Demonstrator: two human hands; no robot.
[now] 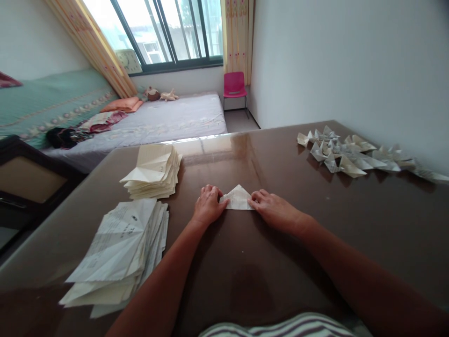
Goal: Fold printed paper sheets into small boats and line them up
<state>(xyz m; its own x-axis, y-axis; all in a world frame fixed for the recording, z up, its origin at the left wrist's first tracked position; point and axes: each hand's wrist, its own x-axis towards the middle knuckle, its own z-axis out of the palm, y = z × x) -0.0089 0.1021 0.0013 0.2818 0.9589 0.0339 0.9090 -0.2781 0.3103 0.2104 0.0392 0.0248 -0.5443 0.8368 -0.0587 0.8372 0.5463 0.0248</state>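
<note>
the hands [230, 204] pinch both ends of a folded paper [239, 198] on the worktop [242, 262]; paper stacks [150, 171] sit left, folded boats [336, 150] far right.

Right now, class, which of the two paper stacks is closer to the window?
The far stack, cream on top; the near stack, whiter on top with more visible print, sits farther from the window.

Both hands [229, 205] pinch a folded paper [239, 198]; two paper stacks [154, 171] lie left; paper boats [333, 150] right.
</note>
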